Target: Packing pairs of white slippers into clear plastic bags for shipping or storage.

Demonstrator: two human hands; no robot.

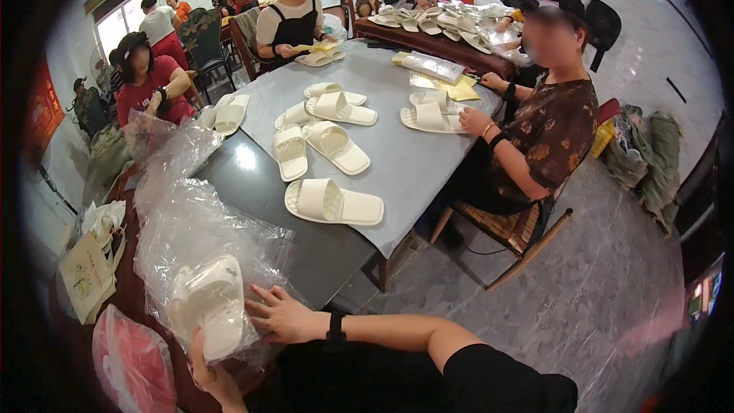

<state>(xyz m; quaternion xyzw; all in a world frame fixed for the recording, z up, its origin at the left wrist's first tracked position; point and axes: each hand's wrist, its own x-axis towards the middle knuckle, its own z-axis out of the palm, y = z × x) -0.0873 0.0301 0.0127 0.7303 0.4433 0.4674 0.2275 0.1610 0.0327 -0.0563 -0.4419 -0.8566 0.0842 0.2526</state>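
A pair of white slippers lies at the lower left, among clear plastic. My left hand grips the slippers at their near end, its thumb along the edge. Beside them on the right, my right hand has its fingers spread against the plastic bag. Whether the slippers are fully inside a bag I cannot tell. A loose heap of clear bags spreads just beyond them. On the grey table lies the closest single cream slipper, with several more behind it.
The grey table reaches away from me. A co-worker sits at its right side on a wooden chair, touching slippers. Others sit at the far left. A pink plastic-wrapped bundle and a cream tote bag are on my left.
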